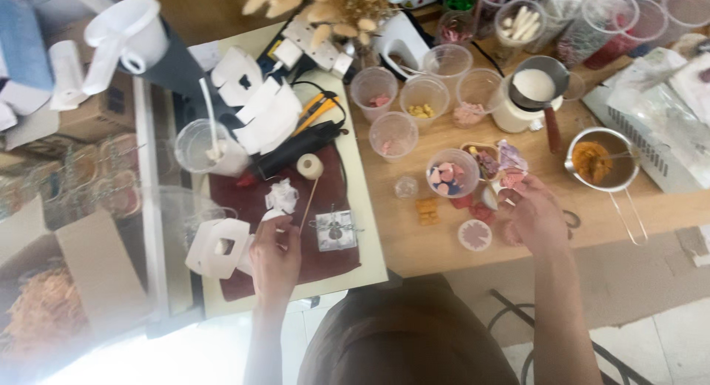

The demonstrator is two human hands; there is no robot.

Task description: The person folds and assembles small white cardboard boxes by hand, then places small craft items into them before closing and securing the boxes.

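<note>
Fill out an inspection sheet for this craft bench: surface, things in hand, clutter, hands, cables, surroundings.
Surface: wooden table with a dark red mat on a pale board.
Job's things: thin wooden stick by the left hand; pink wax pieces at the right hand's fingertips; small wrapped packet on the mat.
Clutter: many clear plastic cups, a strainer of orange material, white folded card shapes.
Grippers: left hand pinching the stick; right hand reaching into the wax pieces, grip unclear.
Cables: black cable running from a white power strip.
Surroundings: cardboard box at left, tiled floor below.
</note>
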